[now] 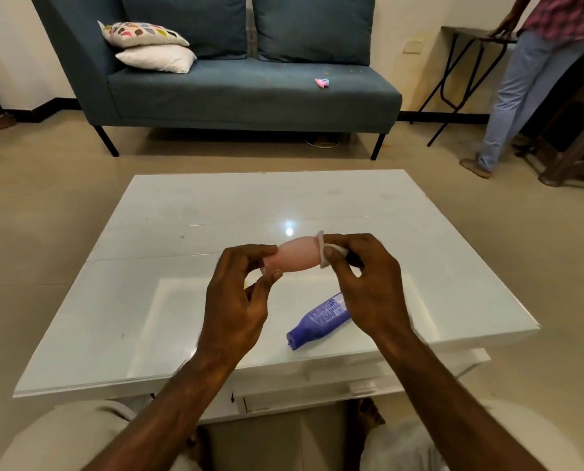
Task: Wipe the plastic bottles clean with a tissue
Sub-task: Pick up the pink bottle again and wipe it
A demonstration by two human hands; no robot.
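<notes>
A small pale pink plastic bottle (295,254) is held sideways above the white table (168,232). My left hand (238,300) pinches its left end between thumb and fingers. My right hand (365,280) presses a white tissue (324,253) against the bottle's right end. That end of the bottle is hidden behind the tissue and my fingers. A blue plastic bottle (318,321) lies on its side on the table, below my right hand and partly covered by it.
A blue sofa (249,86) with cushions stands beyond the table, a small pink item (322,82) on its seat. A person (528,79) stands at the far right beside a black-legged side table (467,35). My knees are under the table's near edge.
</notes>
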